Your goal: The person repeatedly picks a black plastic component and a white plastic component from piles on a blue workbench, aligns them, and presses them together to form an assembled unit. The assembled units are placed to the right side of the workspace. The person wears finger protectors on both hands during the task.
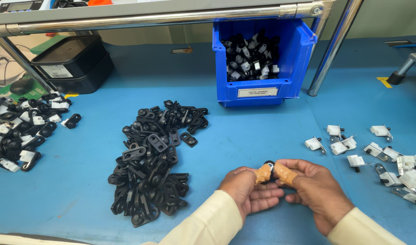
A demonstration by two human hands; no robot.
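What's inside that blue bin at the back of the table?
The blue bin holds a heap of small black parts with white pieces fitted to them, piled against its back wall. The front wall and the heap itself hide how deep the pile goes and what lies underneath.

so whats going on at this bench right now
A person holds one small black plastic part between both hands, the left hand and right hand pinching it with taped fingertips. A pile of black clips lies to the left on the blue table, white clips with metal tabs lie to the right, and a blue bin of mixed parts stands behind.
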